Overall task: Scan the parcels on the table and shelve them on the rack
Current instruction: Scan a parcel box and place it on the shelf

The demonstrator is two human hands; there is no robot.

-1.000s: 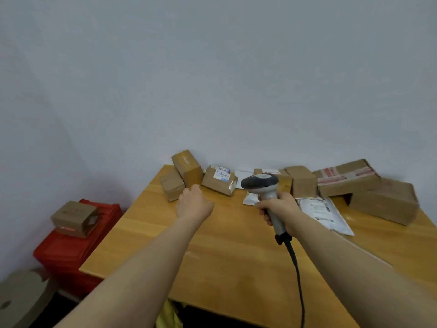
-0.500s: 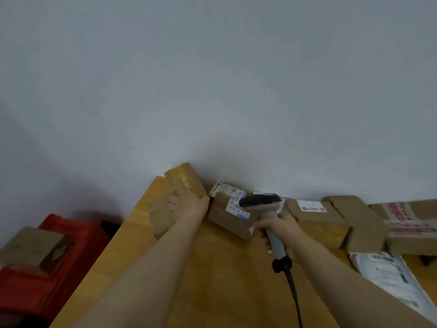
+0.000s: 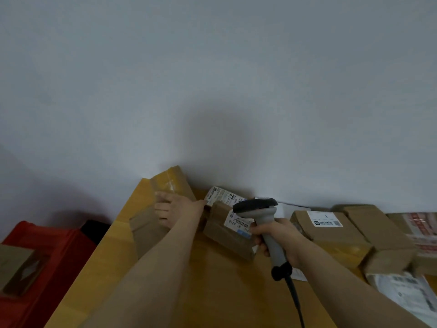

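Several brown cardboard parcels line the back of the wooden table (image 3: 212,294). My left hand (image 3: 176,211) lies with spread fingers on a small plain box (image 3: 144,230) at the table's left corner, touching a taller taped box (image 3: 173,182) behind it. My right hand (image 3: 282,237) grips the handle of a grey barcode scanner (image 3: 256,205), whose dark head hangs just above a box with white labels (image 3: 227,236) between my hands. No rack is in view.
To the right sit a labelled box (image 3: 331,233), a plain box (image 3: 380,235), a red-taped box (image 3: 422,229) and a white mailer bag (image 3: 406,292). The scanner cable (image 3: 295,301) trails toward me. A red crate (image 3: 47,252) with a carton (image 3: 16,266) stands on the floor at left.
My view has closed in on the table's back left corner. My left hand reached onto the small box, and the scanner moved forward over the labelled box.
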